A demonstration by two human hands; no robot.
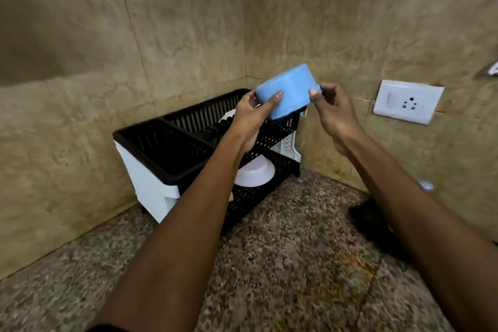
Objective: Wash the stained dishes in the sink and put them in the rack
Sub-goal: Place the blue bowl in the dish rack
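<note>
The left hand (252, 112) and right hand (327, 108) pinch a smooth blue plastic bowl (287, 89), upturned above the slatted black rack (161, 143) at frame centre. A round white bowl (256, 172) sits half-hidden behind the forearm on the lower tier.

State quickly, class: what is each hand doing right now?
Left hand: holding the blue bowl, upside down above the rack.
Right hand: holding the same bowl's rim.

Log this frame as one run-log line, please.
stage: racking | blue bowl upside down over rack top tier | left hand, right hand gripping
</note>
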